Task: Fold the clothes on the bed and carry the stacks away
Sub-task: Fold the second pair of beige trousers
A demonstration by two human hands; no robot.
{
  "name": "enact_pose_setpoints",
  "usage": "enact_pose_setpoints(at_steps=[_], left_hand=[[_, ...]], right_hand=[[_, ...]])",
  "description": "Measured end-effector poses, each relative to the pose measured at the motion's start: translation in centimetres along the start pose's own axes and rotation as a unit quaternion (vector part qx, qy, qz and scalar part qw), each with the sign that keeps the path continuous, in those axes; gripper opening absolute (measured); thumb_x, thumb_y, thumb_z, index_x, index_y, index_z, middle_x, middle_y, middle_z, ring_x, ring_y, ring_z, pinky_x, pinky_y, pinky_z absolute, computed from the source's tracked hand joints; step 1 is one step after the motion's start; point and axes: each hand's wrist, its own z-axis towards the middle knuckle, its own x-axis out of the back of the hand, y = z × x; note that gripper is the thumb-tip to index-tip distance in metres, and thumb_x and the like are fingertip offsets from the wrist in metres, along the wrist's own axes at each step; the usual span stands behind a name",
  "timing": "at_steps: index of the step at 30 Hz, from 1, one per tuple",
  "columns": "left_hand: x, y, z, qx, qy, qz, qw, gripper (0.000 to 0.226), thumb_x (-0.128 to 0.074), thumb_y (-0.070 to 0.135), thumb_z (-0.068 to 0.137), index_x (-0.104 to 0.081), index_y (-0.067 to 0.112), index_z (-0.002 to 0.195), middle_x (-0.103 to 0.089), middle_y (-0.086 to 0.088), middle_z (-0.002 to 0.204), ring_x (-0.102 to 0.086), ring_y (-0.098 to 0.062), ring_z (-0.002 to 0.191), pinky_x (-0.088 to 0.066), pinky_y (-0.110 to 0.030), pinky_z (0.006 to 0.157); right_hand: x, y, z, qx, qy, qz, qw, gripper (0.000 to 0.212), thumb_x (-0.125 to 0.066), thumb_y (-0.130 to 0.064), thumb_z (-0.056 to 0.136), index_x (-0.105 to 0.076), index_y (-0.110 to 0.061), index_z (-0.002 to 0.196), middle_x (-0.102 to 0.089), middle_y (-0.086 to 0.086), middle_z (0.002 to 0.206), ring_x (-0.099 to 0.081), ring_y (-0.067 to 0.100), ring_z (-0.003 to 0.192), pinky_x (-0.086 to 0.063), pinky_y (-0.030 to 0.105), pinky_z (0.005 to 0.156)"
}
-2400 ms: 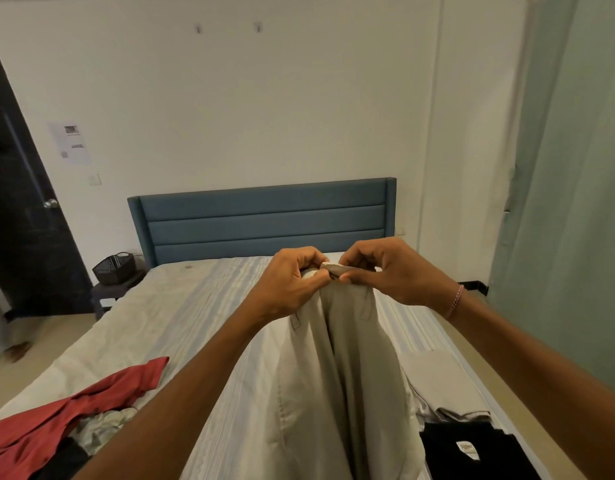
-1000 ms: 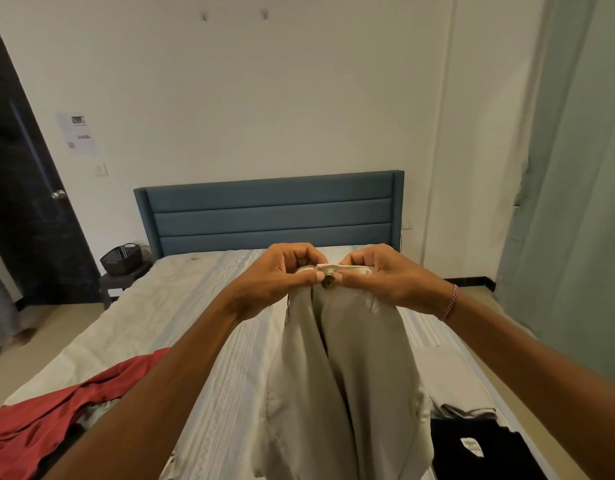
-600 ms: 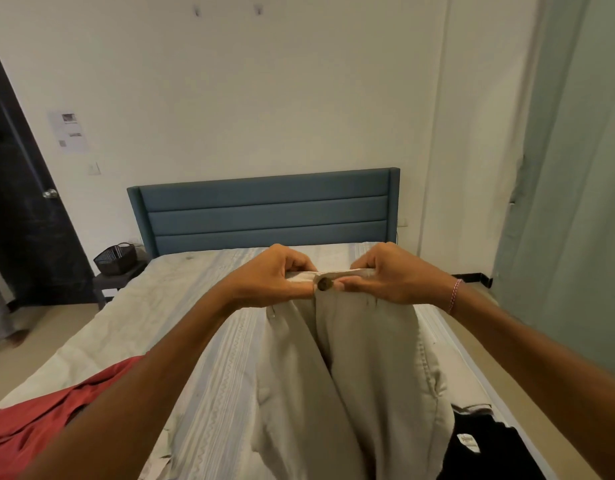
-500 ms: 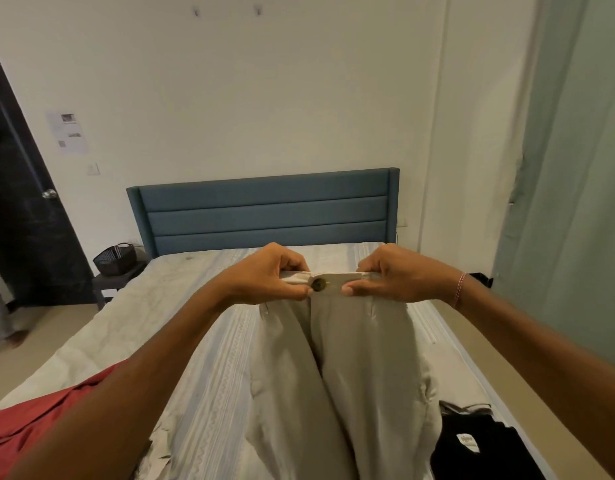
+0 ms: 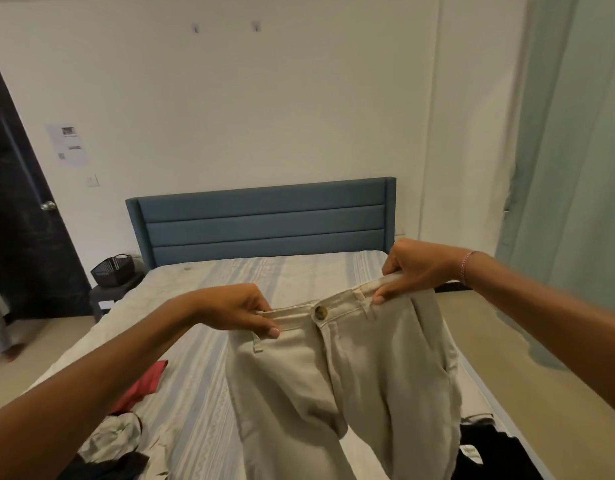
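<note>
both hands pinch the waistband of the beige cotton trousers (image 5: 337, 368) — left hand (image 5: 237, 308) and right hand (image 5: 411, 268) either side of the button — held up above the striped bed (image 5: 202, 375), likely to straighten them for folding.

Trouser legs (image 5: 351, 393) cut off at 6 o'clock edge; hems unseen. Fingers of both hands hidden behind waistband (image 5: 333, 306). Black garment (image 5: 489, 455) at 5 o'clock partly behind trousers, cropped by edge; white label unreadable. Red cloth (image 5: 143, 386) at 8 o'clock mostly behind left forearm. Wall paper (image 5: 68, 144) at 10 o'clock: print too small. Curtain (image 5: 569, 168) at 3 o'clock blurred, cropped.
</note>
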Motion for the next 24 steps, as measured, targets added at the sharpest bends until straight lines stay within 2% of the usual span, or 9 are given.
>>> enact_pose_setpoints(at_steps=[4, 7, 9, 11, 13, 15, 17, 20, 24], left_hand=[[0.6, -2.4, -1.0, 0.062, 0.051, 0.061, 0.995, 0.048, -0.063, 0.067, 0.079, -0.072, 0.020, 0.071, -0.054, 0.015, 0.057, -0.047, -0.005, 0.057, -0.036, -0.015, 0.056], [1.5, -4.2, -1.3, 0.036, 0.154, 0.162, 0.974, 0.077, -0.046, 0.091, 0.071, -0.078, 0.022, 0.084, -0.067, 0.007, 0.069, -0.055, -0.007, 0.059, -0.039, -0.012, 0.057], [2.1, -4.8, -1.1, 0.004, 0.242, 0.249, 0.938, 0.091, -0.027, 0.095, 0.069, -0.080, 0.026, 0.093, -0.068, 0.009, 0.069, -0.058, -0.007, 0.057, -0.038, -0.010, 0.056], [2.6, -4.8, -0.8, -0.010, 0.312, 0.303, 0.900, 0.101, -0.009, 0.097, 0.070, -0.080, 0.031, 0.098, -0.065, 0.012, 0.065, -0.055, -0.006, 0.053, -0.042, -0.016, 0.057], [2.9, -4.7, -0.6, 0.002, 0.353, 0.336, 0.873, 0.096, -0.006, 0.092, 0.078, -0.077, 0.035, 0.109, -0.069, 0.009, 0.070, -0.056, -0.007, 0.057, -0.046, -0.023, 0.060], [3.0, -4.6, -0.3, 0.025, 0.378, 0.352, 0.856, 0.075, -0.020, 0.077, 0.087, -0.076, 0.034, 0.111, -0.070, 0.005, 0.072, -0.054, -0.008, 0.059, -0.040, -0.024, 0.060], [3.0, -4.5, -0.1, 0.003, 0.428, 0.372, 0.824, 0.072, -0.018, 0.072, 0.094, -0.078, 0.032, 0.097, -0.055, 0.007, 0.057, -0.046, -0.007, 0.049, -0.030, -0.020, 0.052], [3.0, -4.6, 0.1, -0.021, 0.484, 0.393, 0.782, 0.078, -0.008, 0.068, 0.100, -0.069, 0.026, 0.075, -0.025, 0.013, 0.045, -0.024, -0.003, 0.037, -0.015, -0.012, 0.047], [3.1, -4.3, 0.5, 0.007, 0.507, 0.407, 0.760, 0.059, -0.023, 0.058, 0.100, -0.062, 0.021, 0.076, -0.013, 0.014, 0.045, -0.011, -0.001, 0.035, -0.015, -0.012, 0.045]], right_hand=[[0.4, 1.5, -0.4, -0.024, 0.014, -0.066, 0.997, 0.061, -0.067, -0.074, 0.074, -0.060, -0.017, 0.052, -0.043, -0.004, 0.050, -0.034, 0.013, 0.047, -0.031, 0.023, 0.047], [0.6, 2.8, -1.0, -0.047, 0.053, -0.117, 0.991, 0.067, -0.056, -0.083, 0.073, -0.058, -0.019, 0.052, -0.047, -0.005, 0.049, -0.037, 0.012, 0.046, -0.035, 0.027, 0.050], [0.4, 3.0, -1.0, -0.048, 0.079, -0.188, 0.978, 0.077, -0.042, -0.090, 0.072, -0.066, -0.017, 0.068, -0.059, -0.006, 0.058, -0.051, 0.012, 0.054, -0.045, 0.031, 0.056], [0.3, 2.9, -0.8, -0.056, 0.104, -0.218, 0.969, 0.072, -0.040, -0.084, 0.077, -0.067, -0.018, 0.087, -0.060, -0.006, 0.069, -0.054, 0.010, 0.063, -0.044, 0.023, 0.059], [0.5, 2.9, -0.7, -0.070, 0.120, -0.221, 0.965, 0.062, -0.044, -0.075, 0.085, -0.063, -0.018, 0.103, -0.053, -0.010, 0.070, -0.049, 0.005, 0.062, -0.038, 0.016, 0.058], [0.7, 2.9, -0.9, -0.083, 0.131, -0.231, 0.961, 0.055, -0.047, -0.068, 0.090, -0.056, -0.019, 0.114, -0.045, -0.014, 0.068, -0.046, 0.005, 0.059, -0.038, 0.018, 0.059], [0.8, 2.7, -1.0, -0.087, 0.147, -0.229, 0.958, 0.054, -0.047, -0.063, 0.094, -0.051, -0.021, 0.128, -0.042, -0.015, 0.067, -0.044, 0.006, 0.058, -0.041, 0.020, 0.063], [1.2, 2.7, -1.1, -0.072, 0.156, -0.224, 0.959, 0.065, -0.038, -0.064, 0.093, -0.044, -0.030, 0.149, -0.054, -0.006, 0.075, -0.045, 0.006, 0.060, -0.051, 0.028, 0.072], [1.6, 2.5, -1.5, -0.039, 0.169, -0.208, 0.963, 0.065, -0.029, -0.064, 0.090, -0.072, -0.022, 0.112, -0.070, -0.002, 0.085, -0.058, 0.012, 0.067, -0.056, 0.030, 0.070]])
